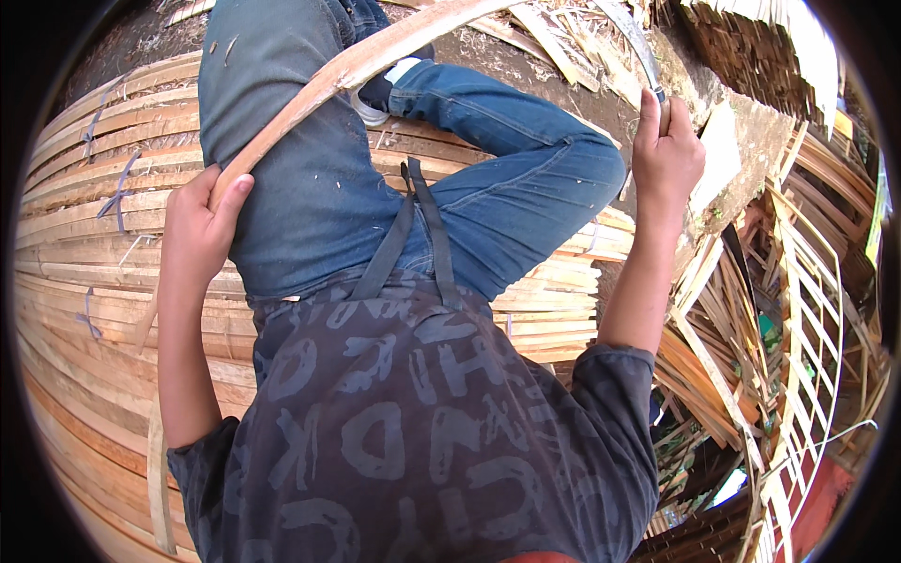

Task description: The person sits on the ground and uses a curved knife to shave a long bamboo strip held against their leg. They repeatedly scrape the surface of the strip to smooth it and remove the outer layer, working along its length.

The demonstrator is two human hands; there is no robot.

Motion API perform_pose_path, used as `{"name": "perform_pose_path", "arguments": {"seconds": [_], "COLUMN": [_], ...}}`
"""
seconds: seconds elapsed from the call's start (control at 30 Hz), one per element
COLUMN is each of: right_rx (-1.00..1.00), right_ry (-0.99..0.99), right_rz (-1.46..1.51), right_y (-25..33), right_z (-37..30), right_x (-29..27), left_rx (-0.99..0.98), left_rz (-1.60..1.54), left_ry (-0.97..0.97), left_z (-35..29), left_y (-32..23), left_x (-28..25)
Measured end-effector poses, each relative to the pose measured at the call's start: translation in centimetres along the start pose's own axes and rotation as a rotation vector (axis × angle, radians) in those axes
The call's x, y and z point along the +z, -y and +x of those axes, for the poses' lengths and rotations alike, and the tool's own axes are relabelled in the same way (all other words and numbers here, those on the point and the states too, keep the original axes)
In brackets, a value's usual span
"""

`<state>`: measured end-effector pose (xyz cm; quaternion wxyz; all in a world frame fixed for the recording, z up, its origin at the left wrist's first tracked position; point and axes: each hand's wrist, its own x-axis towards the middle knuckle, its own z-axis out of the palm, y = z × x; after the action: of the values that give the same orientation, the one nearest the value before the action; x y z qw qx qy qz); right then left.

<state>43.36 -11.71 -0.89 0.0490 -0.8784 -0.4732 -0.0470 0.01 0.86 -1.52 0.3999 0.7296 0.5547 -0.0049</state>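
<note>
My left hand [200,223] is closed round the near end of a long wooden strip [361,66]. The strip slants up over my thigh in blue jeans and runs out past the top edge, pale along one face and browner along the other. On the right, my right hand [668,155] grips the handle of a long-bladed knife [638,45], thumb pressed along it. Its grey blade points up and away, looks curved, and stands apart from the strip. The blade's far tip is cut off by the top edge.
Bundles of sawn wooden slats [103,206], bound with bluish ties, lie under me and to my left. Shavings and offcuts [554,47] litter the ground ahead. A slatted lattice frame [798,347] and thin wood strips [713,366] crowd the right side.
</note>
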Motion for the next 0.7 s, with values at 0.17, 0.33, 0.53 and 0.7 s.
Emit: {"name": "perform_pose_path", "arguments": {"seconds": [0.17, 0.33, 0.53, 0.7], "right_rx": [0.569, 0.447, 0.048, -0.109], "right_ry": [-0.267, -0.201, -0.056, 0.021], "right_rz": [0.050, 0.242, 0.487, 0.293], "right_y": [-16.9, -15.1, 1.6, 5.0], "right_z": [1.1, -4.3, -4.8, -2.8], "right_x": [-0.8, -2.4, 0.0, 0.6], "left_rx": [0.036, 0.002, 0.023, 0.020], "left_rz": [0.040, 0.076, 0.120, 0.151], "left_ry": [0.005, 0.026, 0.061, 0.044], "left_z": [-0.4, 0.0, 0.6, 0.6], "left_y": [0.8, 0.2, -0.8, -1.5], "left_x": [-0.4, -0.7, -0.4, -0.6]}}
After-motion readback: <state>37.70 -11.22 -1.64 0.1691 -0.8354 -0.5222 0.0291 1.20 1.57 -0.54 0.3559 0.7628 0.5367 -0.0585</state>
